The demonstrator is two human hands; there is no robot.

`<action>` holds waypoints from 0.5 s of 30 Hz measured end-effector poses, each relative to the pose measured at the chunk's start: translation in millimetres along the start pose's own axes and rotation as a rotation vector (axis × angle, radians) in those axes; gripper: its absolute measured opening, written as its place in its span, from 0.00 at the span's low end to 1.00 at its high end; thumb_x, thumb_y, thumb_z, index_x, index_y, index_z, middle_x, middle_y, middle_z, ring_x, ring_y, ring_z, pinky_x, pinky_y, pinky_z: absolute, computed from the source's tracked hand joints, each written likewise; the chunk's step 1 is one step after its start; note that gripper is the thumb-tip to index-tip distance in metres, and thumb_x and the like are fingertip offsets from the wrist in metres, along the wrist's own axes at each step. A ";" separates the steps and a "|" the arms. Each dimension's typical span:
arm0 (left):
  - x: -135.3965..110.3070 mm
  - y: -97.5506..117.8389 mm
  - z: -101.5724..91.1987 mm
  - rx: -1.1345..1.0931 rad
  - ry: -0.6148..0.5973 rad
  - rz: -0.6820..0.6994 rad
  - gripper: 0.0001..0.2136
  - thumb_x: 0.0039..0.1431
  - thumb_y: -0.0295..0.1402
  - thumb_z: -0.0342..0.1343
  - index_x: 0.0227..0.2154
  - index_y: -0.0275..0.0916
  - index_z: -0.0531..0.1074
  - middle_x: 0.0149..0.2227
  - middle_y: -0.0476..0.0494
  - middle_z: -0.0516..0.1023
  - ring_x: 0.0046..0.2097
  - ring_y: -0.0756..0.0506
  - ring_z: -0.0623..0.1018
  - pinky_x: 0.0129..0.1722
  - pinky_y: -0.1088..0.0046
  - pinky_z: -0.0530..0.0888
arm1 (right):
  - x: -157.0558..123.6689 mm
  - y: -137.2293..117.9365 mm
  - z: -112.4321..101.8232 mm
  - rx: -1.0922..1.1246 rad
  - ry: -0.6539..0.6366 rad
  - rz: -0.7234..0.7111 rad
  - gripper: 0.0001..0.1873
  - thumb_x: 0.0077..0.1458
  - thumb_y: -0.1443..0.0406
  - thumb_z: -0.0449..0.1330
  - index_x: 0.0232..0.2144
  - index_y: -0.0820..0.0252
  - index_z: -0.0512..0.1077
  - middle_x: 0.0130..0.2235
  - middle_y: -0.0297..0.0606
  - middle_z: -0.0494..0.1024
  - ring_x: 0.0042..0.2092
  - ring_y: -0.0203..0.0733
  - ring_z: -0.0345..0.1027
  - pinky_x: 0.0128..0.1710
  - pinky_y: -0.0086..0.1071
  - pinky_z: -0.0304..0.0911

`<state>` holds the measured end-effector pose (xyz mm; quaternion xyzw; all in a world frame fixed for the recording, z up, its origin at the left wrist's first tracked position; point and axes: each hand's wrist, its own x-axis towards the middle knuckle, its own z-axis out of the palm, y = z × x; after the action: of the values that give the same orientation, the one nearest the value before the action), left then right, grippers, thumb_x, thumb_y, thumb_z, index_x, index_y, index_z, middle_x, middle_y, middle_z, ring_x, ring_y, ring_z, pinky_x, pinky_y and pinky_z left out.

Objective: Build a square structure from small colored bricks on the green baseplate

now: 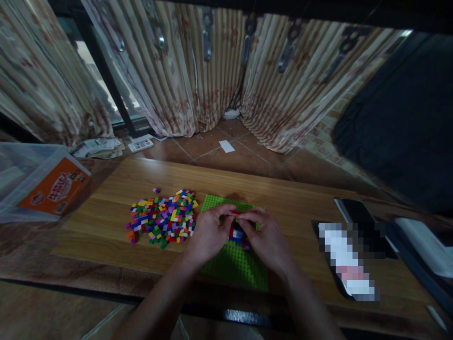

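A green studded baseplate (235, 267) lies on the wooden tabletop, and a small build of red, blue and white toy building bricks (238, 234) sits on it. From the left, my left hand (211, 231) reaches in with thumb and fingers pinched at the far edge of the build. My right hand (267, 236) mirrors it on the other side, its fingertips nearly meeting those of the left. A red brick (235, 213) shows between the two sets of fingertips. The hands cover much of the build. Left of the baseplate spreads a pile of loose multicoloured bricks (164, 217).
A clear plastic box (21, 160) with an orange label stands at the far left. One stray brick (156, 190) lies behind the pile. On the right are a phone-like dark object (354, 211) and a partly pixelated item (345, 259). Striped curtains (170, 71) hang beyond the table.
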<state>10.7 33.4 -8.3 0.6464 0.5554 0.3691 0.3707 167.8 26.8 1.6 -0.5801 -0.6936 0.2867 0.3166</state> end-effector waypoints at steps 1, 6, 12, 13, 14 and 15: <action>0.3 0.3 0.0 0.002 -0.001 0.000 0.12 0.60 0.31 0.52 0.44 0.40 0.77 0.43 0.45 0.82 0.43 0.45 0.81 0.45 0.69 0.77 | 0.6 0.8 0.6 0.010 0.003 0.013 0.11 0.57 0.65 0.56 0.31 0.53 0.80 0.36 0.37 0.76 0.40 0.43 0.68 0.45 0.38 0.60; 2.4 3.4 0.3 -0.022 -0.013 -0.020 0.13 0.57 0.29 0.54 0.44 0.40 0.77 0.40 0.45 0.83 0.41 0.45 0.81 0.44 0.69 0.77 | 5.2 4.5 2.4 0.079 0.026 0.103 0.09 0.53 0.62 0.59 0.29 0.53 0.81 0.35 0.39 0.77 0.40 0.45 0.69 0.43 0.40 0.62; 3.9 3.0 5.4 -0.151 -0.012 -0.098 0.13 0.54 0.27 0.55 0.42 0.40 0.76 0.36 0.46 0.83 0.38 0.47 0.81 0.41 0.70 0.77 | 12.1 8.6 2.1 0.305 0.007 0.265 0.08 0.43 0.59 0.65 0.25 0.58 0.80 0.29 0.38 0.79 0.33 0.42 0.71 0.35 0.35 0.64; 4.3 2.2 6.5 -0.174 -0.012 -0.110 0.13 0.54 0.26 0.55 0.42 0.39 0.76 0.36 0.46 0.83 0.37 0.47 0.81 0.39 0.71 0.77 | 12.9 8.5 2.5 0.345 0.002 0.299 0.09 0.41 0.59 0.66 0.25 0.58 0.80 0.28 0.37 0.79 0.31 0.41 0.71 0.34 0.35 0.64; 4.8 1.6 7.4 -0.193 -0.012 -0.120 0.13 0.53 0.26 0.55 0.42 0.39 0.76 0.36 0.46 0.82 0.37 0.47 0.81 0.38 0.72 0.77 | 13.5 8.0 3.0 0.386 -0.002 0.334 0.09 0.40 0.60 0.66 0.24 0.59 0.79 0.27 0.36 0.78 0.30 0.40 0.70 0.32 0.34 0.64; 5.6 1.2 8.2 -0.206 -0.010 -0.131 0.14 0.52 0.25 0.55 0.42 0.39 0.76 0.35 0.46 0.82 0.36 0.47 0.80 0.37 0.72 0.77 | 14.0 7.0 3.6 0.424 -0.001 0.366 0.09 0.39 0.60 0.66 0.24 0.59 0.79 0.26 0.35 0.78 0.28 0.39 0.69 0.31 0.33 0.63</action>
<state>19.1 38.2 -10.6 0.5689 0.5537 0.3960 0.4614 167.6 41.7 -4.6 -0.6164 -0.5021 0.4780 0.3735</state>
